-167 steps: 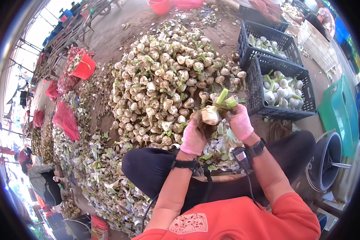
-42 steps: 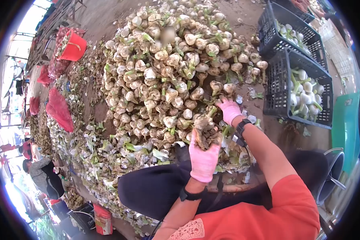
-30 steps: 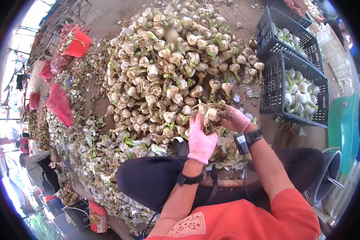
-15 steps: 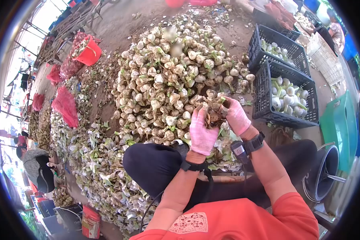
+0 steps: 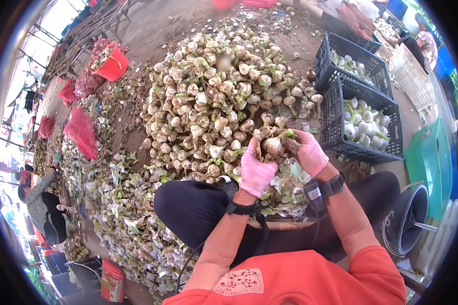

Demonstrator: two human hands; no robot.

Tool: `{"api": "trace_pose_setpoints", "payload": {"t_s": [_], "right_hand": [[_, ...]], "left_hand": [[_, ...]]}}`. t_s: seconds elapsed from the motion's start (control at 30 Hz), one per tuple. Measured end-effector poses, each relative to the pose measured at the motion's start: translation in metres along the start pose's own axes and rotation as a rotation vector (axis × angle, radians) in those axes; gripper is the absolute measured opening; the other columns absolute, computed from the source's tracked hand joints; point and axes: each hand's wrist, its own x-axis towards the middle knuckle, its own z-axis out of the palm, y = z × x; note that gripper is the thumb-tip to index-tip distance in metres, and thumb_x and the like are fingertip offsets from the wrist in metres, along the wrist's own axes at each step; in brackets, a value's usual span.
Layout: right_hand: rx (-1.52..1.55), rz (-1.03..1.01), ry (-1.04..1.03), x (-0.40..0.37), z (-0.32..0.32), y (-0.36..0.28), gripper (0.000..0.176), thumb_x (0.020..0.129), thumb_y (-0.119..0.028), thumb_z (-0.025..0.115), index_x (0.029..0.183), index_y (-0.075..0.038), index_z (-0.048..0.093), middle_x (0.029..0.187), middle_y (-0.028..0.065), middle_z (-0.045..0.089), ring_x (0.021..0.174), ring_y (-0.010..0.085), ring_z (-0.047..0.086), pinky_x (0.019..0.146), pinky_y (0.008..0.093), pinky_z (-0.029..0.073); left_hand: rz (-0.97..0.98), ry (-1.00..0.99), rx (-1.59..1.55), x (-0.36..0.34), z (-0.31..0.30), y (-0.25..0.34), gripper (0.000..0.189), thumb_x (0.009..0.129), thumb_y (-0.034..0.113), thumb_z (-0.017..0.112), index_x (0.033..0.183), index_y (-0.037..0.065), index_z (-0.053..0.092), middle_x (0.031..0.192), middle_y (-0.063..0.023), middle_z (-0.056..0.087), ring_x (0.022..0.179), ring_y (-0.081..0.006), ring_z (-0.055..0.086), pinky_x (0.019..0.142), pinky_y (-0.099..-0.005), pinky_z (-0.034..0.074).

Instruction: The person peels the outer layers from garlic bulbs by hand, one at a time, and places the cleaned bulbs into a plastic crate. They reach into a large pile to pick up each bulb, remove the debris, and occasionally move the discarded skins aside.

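A garlic bulb (image 5: pixel 274 146) with brown, dirty outer leaves is held between my two pink-gloved hands, above the near edge of a big garlic heap (image 5: pixel 203 96). My left hand (image 5: pixel 258 172) is closed around its left and lower side, thumb and fingers against the loose leaves. From the right, my right hand (image 5: pixel 311 155) pinches brown peel at the bulb's side; its fingertips are partly hidden. Just under both hands lie stripped leaves and peelings (image 5: pixel 284 185), between my bent legs.
Two black crates (image 5: pixel 359 152) of cleaned white garlic stand to the right. A metal bucket (image 5: pixel 412 218) and green tub (image 5: pixel 430 168) are beside my right leg. Peelings (image 5: pixel 127 223) spread on the left, with a red bucket (image 5: pixel 111 65) beyond. A co-worker (image 5: pixel 43 203) sits far left.
The bulb has turned in my hands and shows a paler, rounder side. Brown leaves hang away from it. At far left, the co-worker's arm has reached forward.
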Motion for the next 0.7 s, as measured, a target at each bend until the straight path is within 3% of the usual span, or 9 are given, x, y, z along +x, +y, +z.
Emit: {"api": "trace_pose_setpoints", "payload": {"t_s": [0.03,0.1,0.2,0.23,0.37,0.47,0.53,0.57,0.7], "right_hand": [[-0.057,-0.007,0.022,-0.001,-0.002,0.0,0.026,0.09,-0.007,0.056,0.114,0.003,0.057,0.095,0.0037,0.064,0.08,0.0083,0.058,0.068,0.0221,0.049],[-0.089,0.009,0.015,-0.004,-0.003,-0.01,0.025,0.089,-0.005,0.056,0.113,0.003,0.058,0.092,0.0033,0.064,0.077,0.0077,0.058,0.066,0.0218,0.048],[-0.142,-0.004,0.044,-0.005,-0.001,-0.009,0.023,0.087,-0.001,0.056,0.109,0.003,0.06,0.087,0.0024,0.064,0.073,0.0064,0.056,0.063,0.021,0.046],[-0.163,-0.035,0.079,-0.005,0.0,-0.007,0.021,0.086,0.001,0.055,0.106,0.003,0.061,0.084,0.0019,0.064,0.071,0.0057,0.055,0.061,0.0204,0.045],[-0.123,0.023,0.112,-0.006,-0.001,-0.003,0.022,0.083,0.004,0.056,0.104,0.004,0.06,0.085,0.0036,0.064,0.073,0.0072,0.056,0.064,0.0219,0.046],[-0.32,-0.082,0.219,-0.004,-0.002,0.006,0.025,0.079,0.005,0.057,0.104,0.006,0.059,0.088,0.0096,0.066,0.078,0.0146,0.06,0.07,0.0265,0.049],[-0.549,-0.287,0.221,0.002,-0.005,0.017,0.028,0.076,0.005,0.058,0.104,0.008,0.058,0.094,0.0166,0.065,0.087,0.0233,0.063,0.077,0.0304,0.049],[-0.588,-0.247,0.21,0.002,-0.01,0.017,0.028,0.075,0.004,0.058,0.103,0.007,0.059,0.097,0.0202,0.063,0.091,0.0308,0.062,0.079,0.0334,0.048],[-0.886,-0.278,0.366,0.008,-0.024,0.017,0.026,0.073,-0.003,0.062,0.099,-0.001,0.063,0.093,0.0197,0.061,0.091,0.037,0.059,0.081,0.0392,0.047]], "left_hand": [[-0.005,-0.002,0.002,0.001,-0.005,-0.002,0.033,0.087,0.001,0.055,0.119,0.0,0.05,0.115,-0.0105,0.057,0.102,-0.0193,0.058,0.088,-0.0329,0.051],[0.175,-0.024,0.363,0.006,-0.011,-0.001,0.031,0.089,0.013,0.056,0.118,0.0,0.052,0.116,-0.0102,0.055,0.104,-0.0164,0.056,0.089,-0.0316,0.048],[0.172,0.083,0.503,-0.003,0.005,0.005,0.033,0.087,0.014,0.059,0.117,-0.001,0.054,0.108,-0.0098,0.06,0.096,-0.0151,0.06,0.083,-0.0302,0.05],[0.082,0.127,0.342,-0.003,0.004,0.006,0.031,0.085,0.008,0.062,0.114,-0.002,0.056,0.101,-0.0072,0.063,0.09,-0.0146,0.061,0.08,-0.0283,0.051],[-0.039,0.099,0.226,-0.002,0.002,0.002,0.034,0.083,0.0,0.063,0.115,-0.003,0.054,0.103,-0.0078,0.062,0.093,-0.0139,0.061,0.082,-0.0277,0.051],[0.12,0.058,0.536,0.0,-0.002,-0.009,0.037,0.081,-0.005,0.063,0.116,-0.003,0.052,0.105,-0.008,0.063,0.093,-0.0134,0.06,0.084,-0.0276,0.051],[0.129,0.032,0.702,0.001,0.0,0.001,0.035,0.083,0.012,0.068,0.114,-0.001,0.056,0.107,-0.0063,0.063,0.095,-0.0121,0.059,0.083,-0.0269,0.048],[0.11,0.028,0.74,-0.001,0.001,0.004,0.034,0.083,0.01,0.068,0.113,-0.001,0.057,0.106,-0.0063,0.064,0.097,-0.0117,0.058,0.084,-0.0268,0.047],[0.037,-0.067,0.696,-0.005,0.0,-0.002,0.044,0.083,0.01,0.068,0.122,-0.001,0.052,0.113,-0.0075,0.061,0.103,-0.0134,0.057,0.087,-0.0271,0.046]]}}
